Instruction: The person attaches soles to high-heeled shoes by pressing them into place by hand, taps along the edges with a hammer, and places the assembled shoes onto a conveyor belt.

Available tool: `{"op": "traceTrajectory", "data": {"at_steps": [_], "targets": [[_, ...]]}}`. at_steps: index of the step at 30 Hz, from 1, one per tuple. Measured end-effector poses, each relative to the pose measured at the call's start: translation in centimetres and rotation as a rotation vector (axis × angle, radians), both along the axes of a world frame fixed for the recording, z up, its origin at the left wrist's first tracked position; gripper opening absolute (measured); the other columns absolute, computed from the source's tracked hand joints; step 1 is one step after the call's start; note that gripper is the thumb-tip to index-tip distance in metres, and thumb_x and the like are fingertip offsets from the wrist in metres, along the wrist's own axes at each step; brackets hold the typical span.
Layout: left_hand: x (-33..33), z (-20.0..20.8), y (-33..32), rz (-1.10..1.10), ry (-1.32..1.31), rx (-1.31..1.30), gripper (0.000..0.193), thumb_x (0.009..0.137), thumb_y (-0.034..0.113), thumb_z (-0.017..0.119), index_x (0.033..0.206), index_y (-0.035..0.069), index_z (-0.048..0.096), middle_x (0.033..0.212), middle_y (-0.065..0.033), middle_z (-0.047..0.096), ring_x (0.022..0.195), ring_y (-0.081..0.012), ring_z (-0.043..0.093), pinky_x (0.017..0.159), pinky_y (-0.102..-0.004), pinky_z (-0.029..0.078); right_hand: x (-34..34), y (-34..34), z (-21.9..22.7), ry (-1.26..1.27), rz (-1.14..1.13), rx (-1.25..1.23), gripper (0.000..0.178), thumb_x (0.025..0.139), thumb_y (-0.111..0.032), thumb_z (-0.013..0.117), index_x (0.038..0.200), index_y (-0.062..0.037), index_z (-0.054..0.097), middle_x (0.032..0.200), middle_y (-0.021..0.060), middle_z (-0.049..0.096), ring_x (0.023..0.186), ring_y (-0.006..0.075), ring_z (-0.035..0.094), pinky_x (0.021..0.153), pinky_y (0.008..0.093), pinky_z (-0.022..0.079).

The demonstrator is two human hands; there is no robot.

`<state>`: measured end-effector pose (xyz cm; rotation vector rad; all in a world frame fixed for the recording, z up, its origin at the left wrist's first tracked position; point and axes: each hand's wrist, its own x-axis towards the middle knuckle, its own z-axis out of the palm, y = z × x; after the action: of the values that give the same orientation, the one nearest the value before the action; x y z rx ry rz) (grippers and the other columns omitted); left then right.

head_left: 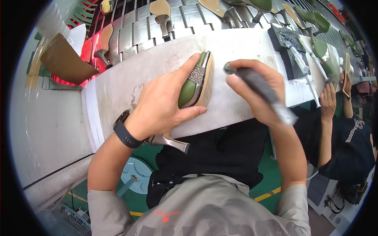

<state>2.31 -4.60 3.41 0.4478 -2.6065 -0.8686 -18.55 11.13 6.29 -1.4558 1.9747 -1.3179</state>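
My left hand (159, 100) grips a green high-heeled shoe (186, 95) over the pale worktop, the thumb pressed against its tan sole. A glittering band crosses the toe part, and the silvery heel (179, 145) sticks out beneath my wrist, past the worktop's near edge. To the right of the shoe and apart from it, my right hand (260, 84) is closed around a dark grey handheld tool (256, 83). The tool has a rounded dark tip near my thumb and a silvery lower end. Motion blurs it, so its exact kind cannot be made out.
Several shoes, one a tan-soled shoe (160, 11), lie on a metal slatted conveyor (138, 29) beyond the worktop (236, 43). A dark foam block (285, 43) and syringes (298, 57) sit at right, near a co-worker's hands (328, 100). A brown curved sheet (65, 59) stands at left.
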Motion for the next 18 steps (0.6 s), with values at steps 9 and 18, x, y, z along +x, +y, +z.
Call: {"op": "traceTrajectory", "data": {"at_steps": [9, 18], "targets": [[-0.7, -0.4, -0.2, -0.059, 0.068, -0.032, 0.114, 0.07, 0.022, 0.093, 0.166, 0.004, 0.034, 0.107, -0.0229, 0.069, 0.094, -0.0448, 0.068, 0.085, -0.0471, 0.055, 0.2, -2.8, 0.9, -0.468, 0.053, -0.078, 0.024, 0.097, -0.013, 0.075, 0.113, 0.005, 0.075, 0.093, 0.0078, 0.079, 0.086, 0.0087, 0.071, 0.077, 0.0245, 0.055], [-0.3, -0.4, -0.2, -0.055, 0.05, -0.037, 0.113, 0.074, 0.025, 0.092, 0.167, 0.004, 0.031, 0.099, -0.0141, 0.065, 0.089, -0.0369, 0.064, 0.082, -0.0474, 0.053, 3.2, -0.5, 1.1, 0.143, 0.276, -0.201, 0.03, 0.079, -0.003, 0.085, 0.107, -0.0003, 0.074, 0.101, 0.0165, 0.077, 0.089, 0.0313, 0.078, 0.08, 0.0364, 0.063]]}}
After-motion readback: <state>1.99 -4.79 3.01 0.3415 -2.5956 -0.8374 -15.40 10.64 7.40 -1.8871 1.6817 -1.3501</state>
